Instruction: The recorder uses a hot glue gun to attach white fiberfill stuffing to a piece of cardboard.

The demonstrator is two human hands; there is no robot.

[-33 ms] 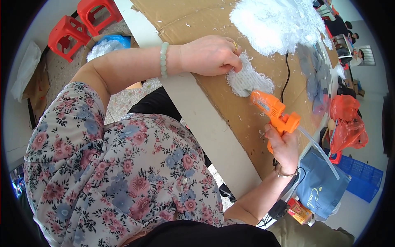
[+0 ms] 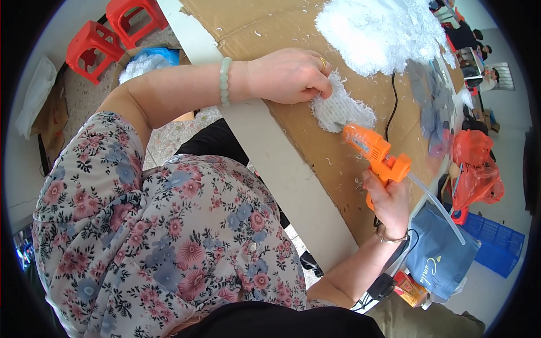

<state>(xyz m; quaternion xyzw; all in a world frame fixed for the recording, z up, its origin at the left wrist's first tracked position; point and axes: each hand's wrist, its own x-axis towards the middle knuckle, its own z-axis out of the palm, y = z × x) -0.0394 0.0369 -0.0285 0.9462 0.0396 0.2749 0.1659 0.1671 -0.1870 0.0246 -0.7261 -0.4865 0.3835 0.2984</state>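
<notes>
Closed grips, both, over your cardboard sheet (image 2: 265, 34). White shaggy heap (image 2: 377, 36) lies on the cardboard's far side. Orange glue gun (image 2: 366, 141): your right hand (image 2: 390, 205) wraps its handle, over the cardboard's right part. Fuzzy white piece (image 2: 341, 110): mid-cardboard, your left hand (image 2: 290, 76) pinching its edge; whether the gun touches it, cannot tell.

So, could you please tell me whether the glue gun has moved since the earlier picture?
No, the glue gun shows no visible shift in any direction against the cardboard.
</notes>
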